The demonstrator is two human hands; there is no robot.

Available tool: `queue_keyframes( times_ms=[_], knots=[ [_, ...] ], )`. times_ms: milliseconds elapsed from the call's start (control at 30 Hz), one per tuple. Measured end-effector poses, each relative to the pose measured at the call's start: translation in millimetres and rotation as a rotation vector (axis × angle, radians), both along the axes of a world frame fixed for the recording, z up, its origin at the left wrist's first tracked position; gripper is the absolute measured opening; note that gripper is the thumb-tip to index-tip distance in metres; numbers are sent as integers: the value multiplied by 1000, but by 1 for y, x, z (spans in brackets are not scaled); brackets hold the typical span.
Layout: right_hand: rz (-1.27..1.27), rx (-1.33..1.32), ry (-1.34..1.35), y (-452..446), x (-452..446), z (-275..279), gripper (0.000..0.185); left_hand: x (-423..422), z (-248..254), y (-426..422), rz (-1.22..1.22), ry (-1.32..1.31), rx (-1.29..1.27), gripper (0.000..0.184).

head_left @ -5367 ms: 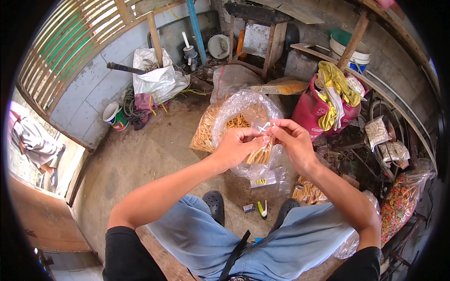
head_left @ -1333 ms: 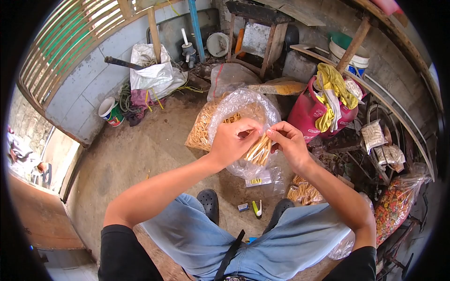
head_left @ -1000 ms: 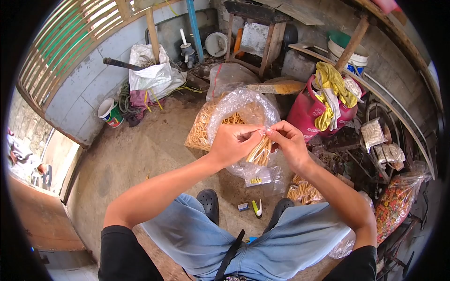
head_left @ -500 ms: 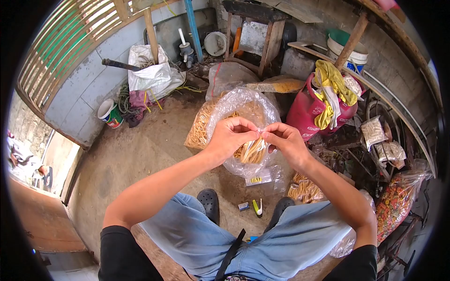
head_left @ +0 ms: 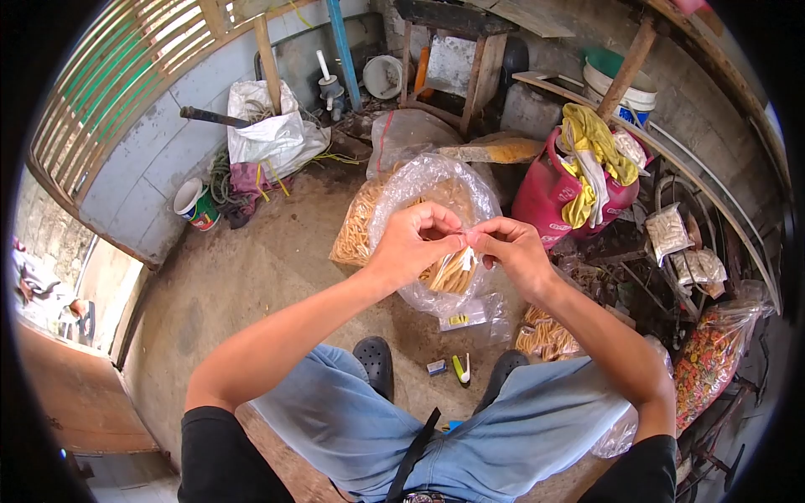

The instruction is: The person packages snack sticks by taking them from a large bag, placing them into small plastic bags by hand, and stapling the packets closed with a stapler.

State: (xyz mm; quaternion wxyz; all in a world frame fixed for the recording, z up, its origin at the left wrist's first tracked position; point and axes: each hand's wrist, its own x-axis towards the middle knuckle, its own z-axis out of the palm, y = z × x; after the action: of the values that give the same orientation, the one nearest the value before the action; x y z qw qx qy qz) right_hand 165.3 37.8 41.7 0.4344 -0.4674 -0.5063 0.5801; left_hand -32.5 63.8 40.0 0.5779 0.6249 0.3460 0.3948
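Observation:
My left hand [head_left: 417, 245] and my right hand [head_left: 510, 251] meet in front of me, each pinching the top edge of a small clear plastic bag [head_left: 453, 270]. Pale yellow snack sticks fill this bag, which hangs below my fingertips. Behind it stands a large clear plastic sack [head_left: 359, 225] of similar sticks, its mouth wide and crumpled. On the floor between my shoes lie a green and white stapler [head_left: 461, 370] and a small blue box [head_left: 436, 367]. A packet of flat plastic bags [head_left: 464, 318] with a yellow label rests just beyond them.
More bagged sticks [head_left: 545, 337] lie at the right, near a sack of colourful snacks [head_left: 713, 360]. A pink container [head_left: 545, 197] draped with yellow cloth stands at the back right. At the left are a white sack [head_left: 277, 138] and a small bucket [head_left: 197, 204].
Both hands stay almost in place, with slight finger movement at the top of the small bag. Nothing else has visibly moved.

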Motion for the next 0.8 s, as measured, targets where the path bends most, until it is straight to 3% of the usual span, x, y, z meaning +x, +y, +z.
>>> queue_keyframes(
  times_ms=[333, 633, 800],
  knots=[
    [-31, -47, 75, 2, -1, -4, 12, -8, -2, 4, -100, 55, -312, 25],
    [36, -139, 99, -2, 2, -9, 17, -13, 7, 10, -215, 218, -299, 27],
    [21, -90, 118, -5, -3, -3, 24, -12, 2, 7, -220, 133, -266, 26]
  ],
)
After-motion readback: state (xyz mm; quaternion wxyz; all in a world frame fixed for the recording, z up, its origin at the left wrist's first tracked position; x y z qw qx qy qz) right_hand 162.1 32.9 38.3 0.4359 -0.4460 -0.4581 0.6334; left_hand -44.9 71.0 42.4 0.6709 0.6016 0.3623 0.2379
